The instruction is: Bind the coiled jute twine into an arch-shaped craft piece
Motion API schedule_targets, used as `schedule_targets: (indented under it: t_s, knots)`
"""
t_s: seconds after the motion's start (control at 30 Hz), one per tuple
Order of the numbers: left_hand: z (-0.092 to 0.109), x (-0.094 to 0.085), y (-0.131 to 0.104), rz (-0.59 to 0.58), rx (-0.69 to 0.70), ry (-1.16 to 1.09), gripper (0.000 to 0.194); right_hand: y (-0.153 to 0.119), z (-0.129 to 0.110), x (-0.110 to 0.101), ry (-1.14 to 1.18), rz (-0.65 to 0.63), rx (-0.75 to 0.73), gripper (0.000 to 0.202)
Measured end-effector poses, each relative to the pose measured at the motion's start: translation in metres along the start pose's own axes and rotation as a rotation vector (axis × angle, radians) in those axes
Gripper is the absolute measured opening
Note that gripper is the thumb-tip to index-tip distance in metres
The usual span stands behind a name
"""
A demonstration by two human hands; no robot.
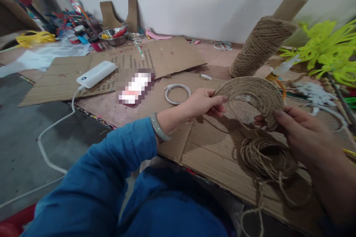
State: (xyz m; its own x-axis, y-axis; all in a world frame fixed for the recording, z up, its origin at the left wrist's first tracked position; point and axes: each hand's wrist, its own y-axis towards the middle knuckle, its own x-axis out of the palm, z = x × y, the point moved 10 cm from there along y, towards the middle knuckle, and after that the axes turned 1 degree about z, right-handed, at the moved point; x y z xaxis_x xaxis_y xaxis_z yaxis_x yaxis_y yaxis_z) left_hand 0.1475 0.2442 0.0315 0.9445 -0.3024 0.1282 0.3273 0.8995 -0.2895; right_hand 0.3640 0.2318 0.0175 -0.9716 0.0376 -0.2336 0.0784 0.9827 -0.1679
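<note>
Between my two hands is a curved, arch-shaped piece (251,88) covered with rows of brown twine. My left hand (213,103) pinches its left end between thumb and fingers. At the right end, my right hand (294,120) grips it with the thumb on top and a fingertip showing underneath. Below the arch a loose coil of twine (267,157) lies on the cardboard, and a strand hangs over the table's front edge. A large spool of twine (263,42) on a cardboard tube leans behind the piece.
A white ring of cord (178,94) lies left of my left hand. Farther left are a blurred-out phone (136,88) and a white power bank (96,74) with a cable. Yellow-green fuzzy stems (328,48) stand at the right. A metal bowl (114,39) sits at the back.
</note>
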Motion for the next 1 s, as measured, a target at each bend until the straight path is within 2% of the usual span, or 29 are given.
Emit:
schedule_targets:
  t_s: [0.13, 0.37, 0.57, 0.77, 1.0]
  knots:
    - [0.0, 0.001, 0.0, -0.006, 0.017, -0.021, 0.025, 0.0, -0.001, 0.001, 0.022, -0.009, -0.006, 0.041]
    - [0.001, 0.003, -0.002, -0.021, 0.037, 0.035, 0.025, -0.001, -0.007, -0.003, 0.099, 0.051, -0.003, 0.054]
    - [0.001, 0.005, -0.001, -0.043, 0.038, 0.123, 0.016, -0.003, 0.001, -0.003, 0.117, 0.074, 0.089, 0.061]
    - [0.0, 0.007, -0.001, -0.046, 0.022, 0.126, 0.022, -0.003, 0.004, -0.005, 0.116, 0.115, 0.14, 0.06]
    - [0.001, 0.009, -0.004, -0.058, 0.012, 0.108, 0.022, -0.004, -0.003, -0.003, 0.099, 0.101, 0.142, 0.056]
